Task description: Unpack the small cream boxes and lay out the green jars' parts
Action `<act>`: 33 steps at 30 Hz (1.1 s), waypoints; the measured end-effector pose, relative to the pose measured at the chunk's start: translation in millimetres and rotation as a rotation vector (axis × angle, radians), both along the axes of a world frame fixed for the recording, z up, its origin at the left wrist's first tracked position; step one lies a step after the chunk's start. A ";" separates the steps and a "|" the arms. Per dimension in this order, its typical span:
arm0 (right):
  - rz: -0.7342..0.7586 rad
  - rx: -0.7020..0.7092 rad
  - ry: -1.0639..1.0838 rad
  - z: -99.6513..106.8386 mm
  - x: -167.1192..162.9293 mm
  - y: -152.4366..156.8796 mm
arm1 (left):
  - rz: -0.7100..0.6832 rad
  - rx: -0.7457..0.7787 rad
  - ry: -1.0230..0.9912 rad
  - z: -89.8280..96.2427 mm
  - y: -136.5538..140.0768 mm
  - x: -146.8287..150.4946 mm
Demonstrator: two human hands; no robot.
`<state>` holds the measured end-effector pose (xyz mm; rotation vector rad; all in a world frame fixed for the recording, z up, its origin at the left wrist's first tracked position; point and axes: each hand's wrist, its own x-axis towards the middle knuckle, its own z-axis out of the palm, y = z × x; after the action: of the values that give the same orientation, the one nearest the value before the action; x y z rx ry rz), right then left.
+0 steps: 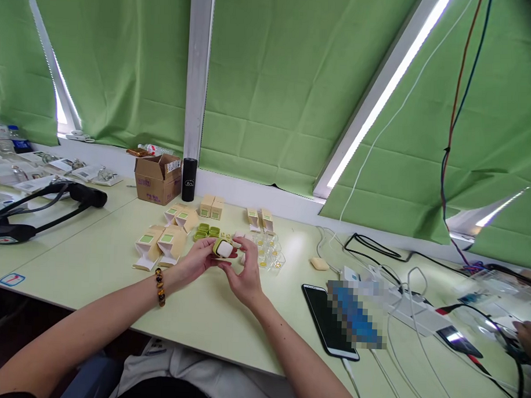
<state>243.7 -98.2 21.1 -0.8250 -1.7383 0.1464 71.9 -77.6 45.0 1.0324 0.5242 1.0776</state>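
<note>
My left hand [200, 257] pinches a small green square case [217, 251] with a rounded white piece [224, 248] in it. From the other side my right hand [246, 274] curves around the same case, its index finger at the upper edge and its thumb below. Just behind my left hand sit several green square cases [202, 230]. Clear plastic pieces with yellow parts [270, 252] lie right of my right hand. Open cardboard cartons with green labels [170, 242] stand at the left, with small cartons [212, 207] and two more open cartons [260, 220] farther back.
A brown cardboard box [157, 180] and a black tumbler [189, 180] stand by the wall. Black smart glasses or a headset [69, 195] lie at left. To the right are a phone [326, 323], a yellowish block [319, 263], a power strip [412, 311] and tangled cables. Another person's hand [528, 339] shows at far right.
</note>
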 end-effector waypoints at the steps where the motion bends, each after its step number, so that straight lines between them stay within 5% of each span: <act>1: 0.010 -0.003 0.011 0.3 -0.2 0.0 | -0.018 0.016 0.008 -0.2 -0.9 1.5; 7: 0.098 0.086 0.053 4.8 1.7 -1.5 | -0.054 0.077 0.070 -0.6 -3.8 7.3; 12: 0.014 0.187 0.039 3.9 6.9 -1.6 | 0.160 0.211 0.162 -2.5 -3.2 4.1; 18: -0.113 0.286 -0.072 4.9 13.0 -1.2 | 0.503 0.691 0.427 -3.4 -10.2 -6.6; 21: -0.155 0.362 -0.169 7.9 13.5 -1.9 | 0.555 0.866 0.557 -4.9 -13.5 -6.5; 25: -0.195 0.393 -0.248 8.1 14.6 -1.2 | 0.479 0.748 0.574 -7.0 -14.0 0.2; 29: -0.226 0.409 -0.135 6.5 17.9 1.3 | 0.208 0.500 0.266 -6.0 -10.3 4.3; 33: -0.251 0.388 -0.042 7.8 21.1 1.7 | 0.123 0.346 0.113 -4.9 -4.7 2.1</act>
<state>264.9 -96.5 28.9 -0.7512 -1.6154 -0.3686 74.1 -82.3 40.1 1.3850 0.5071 1.2521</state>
